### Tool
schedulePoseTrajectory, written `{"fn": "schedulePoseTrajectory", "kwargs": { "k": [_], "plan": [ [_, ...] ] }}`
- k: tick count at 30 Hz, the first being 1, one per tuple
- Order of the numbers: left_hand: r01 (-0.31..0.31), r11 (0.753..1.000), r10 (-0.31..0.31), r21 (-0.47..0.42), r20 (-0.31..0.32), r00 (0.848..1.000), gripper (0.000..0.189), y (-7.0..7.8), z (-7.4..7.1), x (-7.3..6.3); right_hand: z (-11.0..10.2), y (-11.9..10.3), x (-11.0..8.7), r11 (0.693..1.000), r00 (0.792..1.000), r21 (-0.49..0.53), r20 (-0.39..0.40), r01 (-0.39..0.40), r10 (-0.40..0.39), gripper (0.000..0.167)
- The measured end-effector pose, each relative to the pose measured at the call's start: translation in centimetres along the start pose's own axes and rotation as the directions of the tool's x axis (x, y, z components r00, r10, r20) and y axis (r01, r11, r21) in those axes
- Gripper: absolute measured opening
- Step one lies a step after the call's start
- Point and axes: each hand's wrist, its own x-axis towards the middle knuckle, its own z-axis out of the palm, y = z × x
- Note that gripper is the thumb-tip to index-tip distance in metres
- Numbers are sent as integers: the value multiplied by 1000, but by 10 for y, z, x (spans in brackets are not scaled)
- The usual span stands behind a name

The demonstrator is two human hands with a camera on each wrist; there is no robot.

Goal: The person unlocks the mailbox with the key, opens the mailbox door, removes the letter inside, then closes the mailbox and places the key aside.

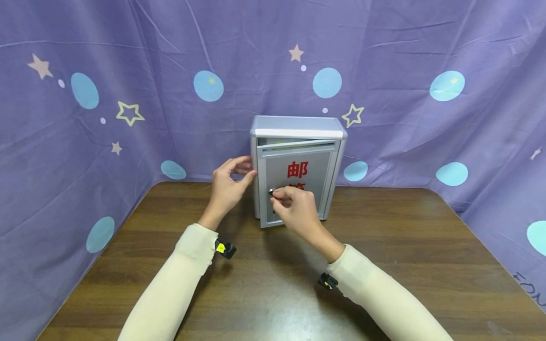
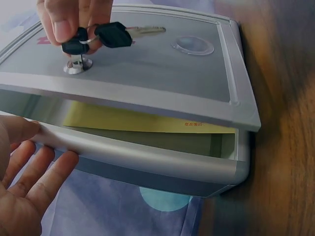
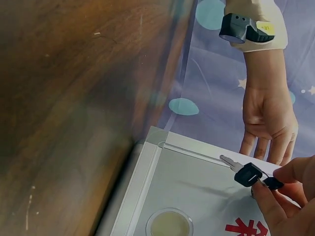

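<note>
A grey metal mailbox point(image 1: 298, 124) with red characters stands upright on the table. Its door point(image 1: 324, 166) is ajar along the left edge. My right hand point(image 1: 295, 208) pinches the black head of a key point(image 2: 74, 46), whose blade is in the door's round lock point(image 2: 78, 66). From the same ring hangs a second key point(image 2: 114, 35). At the box's left side, my left hand point(image 1: 228, 184) touches the rim with extended fingers and thumb. Through the door gap, the left wrist view shows a yellow envelope point(image 2: 133, 118) lying inside.
The box stands on a brown wooden table point(image 1: 277, 293), near its back edge. Behind and beside the table hangs a purple curtain point(image 1: 264, 57) with stars and blue dots. A round clear window point(image 3: 170, 226) sits low on the door.
</note>
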Motion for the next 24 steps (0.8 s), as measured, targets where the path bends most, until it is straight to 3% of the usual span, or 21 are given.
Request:
{"fn": "schedulePoseTrajectory", "kwargs": {
  "k": [14, 24],
  "plan": [
    [13, 1000, -13, 3, 3, 1000, 32, -5, 1, 0, -19, -2, -10, 999, 997, 46, 72, 20, -23, 5],
    [22, 999, -22, -36, 15, 1000, 32, 3, -1, 0, -41, -7, -13, 996, 985, 92, 172, 3, -19, 5]
  ]
}}
